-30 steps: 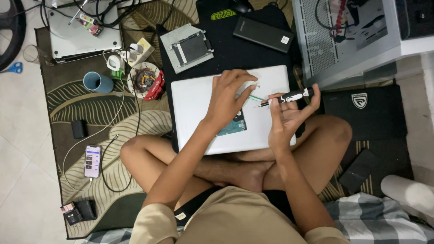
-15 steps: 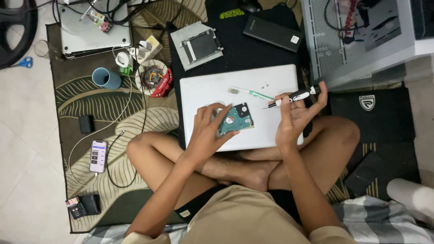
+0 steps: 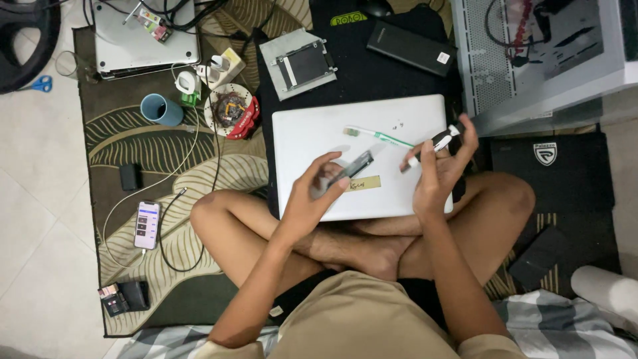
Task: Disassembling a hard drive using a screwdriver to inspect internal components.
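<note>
I sit cross-legged with a closed white laptop [image 3: 319, 133] resting on my legs. My left hand [image 3: 312, 196] holds a small hard drive [image 3: 351, 167] lifted off the laptop and turned on edge. My right hand [image 3: 438, 169] grips a black and white screwdriver [image 3: 435, 143], its tip pointing left toward the drive. A green and white toothbrush [image 3: 379, 136] lies on the laptop lid, with a few tiny screws [image 3: 397, 124] beside it. A yellow label [image 3: 364, 183] is stuck on the lid under the drive.
A metal drive caddy [image 3: 299, 63] and a black power bank [image 3: 412, 48] lie on a black mat behind the laptop. To the left are a blue cup [image 3: 161, 110], a round parts dish [image 3: 229, 110], a phone [image 3: 147, 225] on a cable, and another laptop [image 3: 146, 30]. A computer case [image 3: 531, 53] stands right.
My left hand came off the laptop lid, took hold of the hard drive and lifted it, tipping it on edge. The right hand kept the screwdriver near the same place.
</note>
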